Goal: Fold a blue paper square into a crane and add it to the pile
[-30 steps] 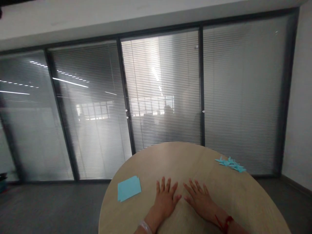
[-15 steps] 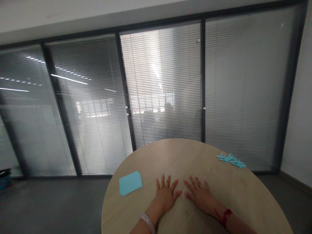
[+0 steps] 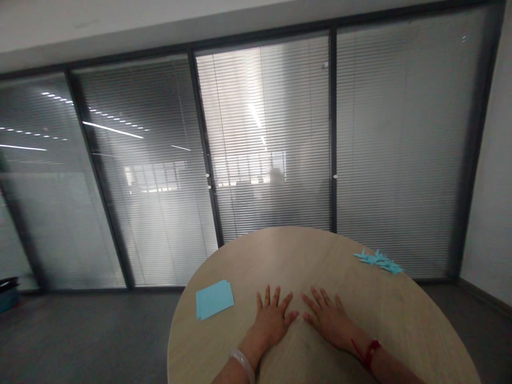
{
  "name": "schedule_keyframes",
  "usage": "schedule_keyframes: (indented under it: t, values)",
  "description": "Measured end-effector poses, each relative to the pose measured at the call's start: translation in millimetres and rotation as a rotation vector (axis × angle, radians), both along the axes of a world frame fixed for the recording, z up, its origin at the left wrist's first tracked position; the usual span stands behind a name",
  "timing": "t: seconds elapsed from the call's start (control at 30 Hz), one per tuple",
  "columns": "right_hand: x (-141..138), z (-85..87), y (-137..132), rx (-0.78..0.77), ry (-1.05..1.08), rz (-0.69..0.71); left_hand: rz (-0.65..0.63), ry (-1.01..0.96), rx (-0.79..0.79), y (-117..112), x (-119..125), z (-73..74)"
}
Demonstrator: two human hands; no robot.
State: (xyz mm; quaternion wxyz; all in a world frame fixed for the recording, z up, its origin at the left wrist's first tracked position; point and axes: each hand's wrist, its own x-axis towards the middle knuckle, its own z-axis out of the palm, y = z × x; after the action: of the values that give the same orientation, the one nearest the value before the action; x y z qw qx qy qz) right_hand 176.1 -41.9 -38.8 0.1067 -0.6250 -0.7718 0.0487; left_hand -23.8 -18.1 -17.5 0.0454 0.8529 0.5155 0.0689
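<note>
Palm down on a round wooden table, my left hand lies flat with its fingers spread and holds nothing. Beside it, my right hand rests the same way, open, its thumb a short gap from the left thumb. To the left of my left hand lies a small stack of light blue paper sheets, slightly fanned at the corners. A heap of folded light blue paper pieces sits near the table's far right edge, beyond my right hand. Their exact folded shape is too small to tell.
Glass partition panels with blinds stand behind the table, divided by dark frames. A white wall rises on the right. At the far left, a dark bin-like container stands on the grey floor.
</note>
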Motion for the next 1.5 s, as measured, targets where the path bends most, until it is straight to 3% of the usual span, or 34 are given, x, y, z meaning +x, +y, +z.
schedule_keyframes:
  t: [1.17,1.33,1.5]
  values:
    - [-0.7,5.8,-3.2,-0.014,-0.012,0.003,-0.010,-0.010,-0.017,-1.2,0.9,0.9]
    - [0.6,9.1,0.1,0.043,-0.002,-0.006,0.020,-0.020,-0.001,9.9,-13.4,24.1]
    - [0.6,17.7,2.5,0.153,0.070,0.015,0.333,-0.004,0.114,26.5,-73.4,57.4]
